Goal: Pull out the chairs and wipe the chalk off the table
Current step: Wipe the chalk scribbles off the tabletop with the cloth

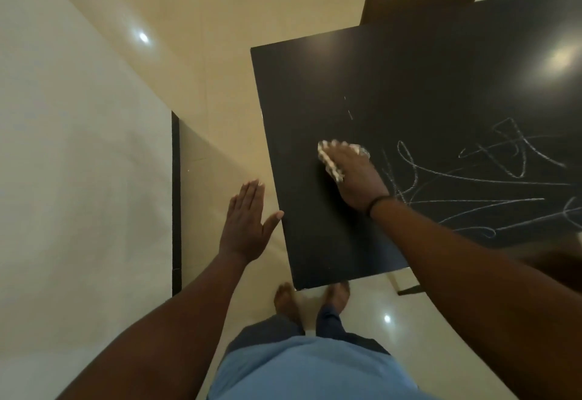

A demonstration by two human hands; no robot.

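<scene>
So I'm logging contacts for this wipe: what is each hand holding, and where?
The right hand presses a white cloth flat on the black table, palm over its middle. The left hand holds nothing.

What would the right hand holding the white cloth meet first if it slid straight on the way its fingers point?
Probably only bare black tabletop; the right hand points away from the chalk scribbles, toward the far edge.

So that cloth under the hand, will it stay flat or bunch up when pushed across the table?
The cloth looks soft and crumpled under the right hand, so it probably bunches. It is likely light, sliding easily on the glossy table.
</scene>
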